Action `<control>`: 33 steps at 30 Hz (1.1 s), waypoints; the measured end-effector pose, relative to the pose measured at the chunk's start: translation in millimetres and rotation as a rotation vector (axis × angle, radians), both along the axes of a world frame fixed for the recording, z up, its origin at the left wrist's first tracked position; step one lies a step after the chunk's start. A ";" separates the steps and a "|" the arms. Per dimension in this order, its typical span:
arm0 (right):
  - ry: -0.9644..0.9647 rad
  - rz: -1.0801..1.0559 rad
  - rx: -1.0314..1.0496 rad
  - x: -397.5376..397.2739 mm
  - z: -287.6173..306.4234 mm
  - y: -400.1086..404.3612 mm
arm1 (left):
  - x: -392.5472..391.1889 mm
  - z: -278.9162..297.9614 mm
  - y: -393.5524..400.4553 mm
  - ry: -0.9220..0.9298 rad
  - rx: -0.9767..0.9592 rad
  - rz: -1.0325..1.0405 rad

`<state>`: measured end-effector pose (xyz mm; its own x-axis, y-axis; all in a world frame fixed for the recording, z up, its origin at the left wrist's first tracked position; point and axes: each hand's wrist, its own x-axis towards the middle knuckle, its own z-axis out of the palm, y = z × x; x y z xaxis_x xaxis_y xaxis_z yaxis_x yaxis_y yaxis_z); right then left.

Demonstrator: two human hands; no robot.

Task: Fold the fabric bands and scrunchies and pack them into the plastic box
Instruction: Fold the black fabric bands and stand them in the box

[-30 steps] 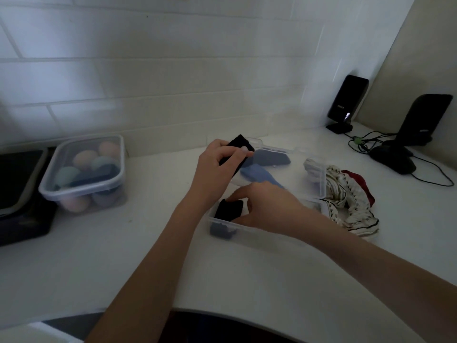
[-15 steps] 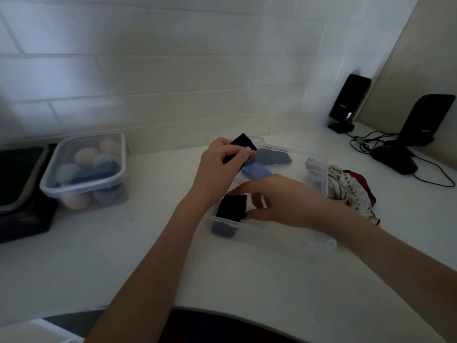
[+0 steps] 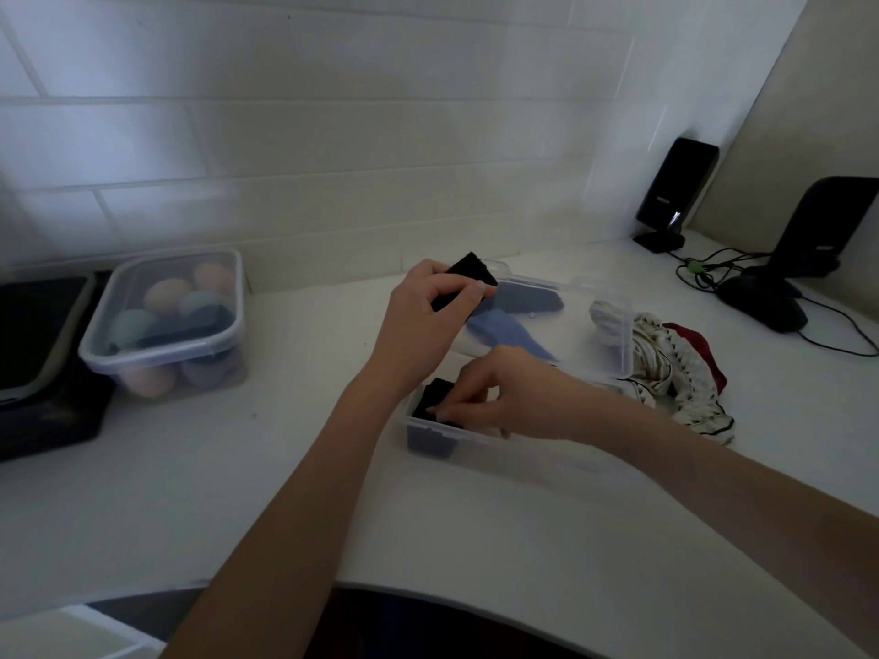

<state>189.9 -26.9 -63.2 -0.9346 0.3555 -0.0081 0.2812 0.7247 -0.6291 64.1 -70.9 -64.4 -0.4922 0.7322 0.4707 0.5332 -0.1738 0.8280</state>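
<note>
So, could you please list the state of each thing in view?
Plastic box: open, partly packed.
Box lid: swung back, flat.
Left hand: grips folded black band.
Right hand: presses black band in box.
Striped scrunchie: unpacked.
Sponge container: lidded.

Two black folded fabric bands [image 3: 471, 278] [image 3: 435, 397], two blue bands [image 3: 528, 299] [image 3: 509, 335], one striped scrunchie [image 3: 689, 387], one red scrunchie [image 3: 694, 335], two clear plastic boxes [image 3: 475, 449] [image 3: 166, 344], two black speakers [image 3: 675, 187] [image 3: 827, 225], one computer mouse [image 3: 761, 302].

Clear glossy plastic box [image 3: 480, 451]; matt black cloth band [image 3: 468, 273].
</note>
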 end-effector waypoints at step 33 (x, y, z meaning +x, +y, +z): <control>0.231 -0.308 -0.196 -0.6 22.5 5.4 | -5.3 6.7 -5.4 -0.169 0.079 -0.030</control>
<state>189.3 -21.5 -40.6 -0.7706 0.6304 0.0934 0.3015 0.4897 -0.8181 58.8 -76.3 -57.6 -0.5475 0.7120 0.4396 0.3814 -0.2553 0.8885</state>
